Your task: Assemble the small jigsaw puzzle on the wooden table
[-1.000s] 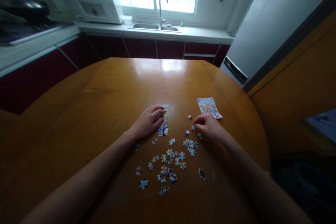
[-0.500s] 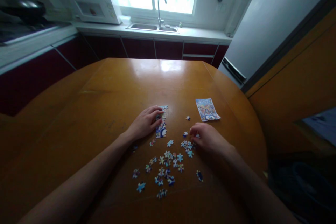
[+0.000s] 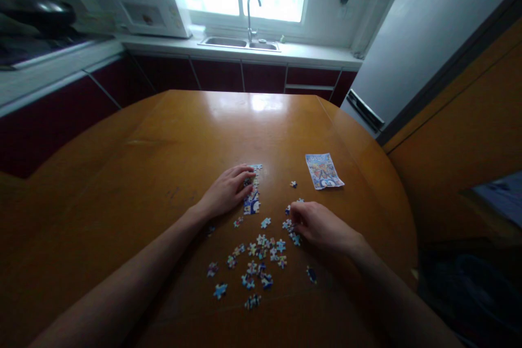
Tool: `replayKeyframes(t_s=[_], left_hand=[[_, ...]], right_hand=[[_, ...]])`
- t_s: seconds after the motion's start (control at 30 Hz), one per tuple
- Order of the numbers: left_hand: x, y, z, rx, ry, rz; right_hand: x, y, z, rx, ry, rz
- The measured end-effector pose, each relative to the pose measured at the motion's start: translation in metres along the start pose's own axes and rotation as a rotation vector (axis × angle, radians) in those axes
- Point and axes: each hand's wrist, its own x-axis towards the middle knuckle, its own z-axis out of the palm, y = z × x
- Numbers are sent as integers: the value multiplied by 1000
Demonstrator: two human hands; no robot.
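My left hand (image 3: 228,190) lies on the left side of a joined strip of jigsaw puzzle (image 3: 253,204), fingers stretched over it and covering part of it. To the right, my right hand (image 3: 320,223) is closed, its fingertips bent down over a small cluster of puzzle pieces (image 3: 294,238). Whatever is between those fingertips is hidden. A light-blue puzzle piece (image 3: 266,223) lies between the hands. Nearer to me spreads a loose pile of puzzle pieces (image 3: 261,247), with a blue piece (image 3: 220,290) and a dark piece (image 3: 311,274) apart from it.
A printed picture sheet (image 3: 324,171) lies beyond my right hand, and a single puzzle piece (image 3: 293,184) sits left of it. All this is on a wooden table (image 3: 196,136). Behind the table are a counter with a sink (image 3: 226,42), a microwave (image 3: 149,13) and a fridge (image 3: 403,38).
My right hand has moved slightly left and toward me, onto the small cluster, uncovering a piece behind it. My left hand stays on the joined strip. The view has shifted slightly.
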Motion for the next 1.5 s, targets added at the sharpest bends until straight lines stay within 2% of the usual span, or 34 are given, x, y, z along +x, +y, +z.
replayKeyframes(t_s=[0.1,0.2,0.33,0.4,0.5,0.63,0.8,1.0,1.13,1.27,1.5], left_hand=[[0,1,-1,3,-1,-2],[1,2,0,-4,4,2],[0,2,1,-8,11,8],[0,1,1,0,11,7],[-1,1,2,11,13,-2],[-1,2,2,1,16,8],[-1,3,2,3,26,6],[-2,5,2,16,19,-3],[-2,6,0,19,15,-3],[-1,7,0,32,7,-7],[-1,5,1,34,7,-10]], right_hand=[[2,0,-7,111,36,-41],[12,2,-13,194,130,-78],[45,7,-13,357,281,2],[68,10,-11,434,307,48],[103,10,-9,406,307,86],[142,5,-6,313,300,66],[173,3,-2,275,309,152],[179,-1,-2,316,280,154],[174,-5,-2,488,281,186],[171,-2,0,714,344,257],[177,13,8,587,478,236]])
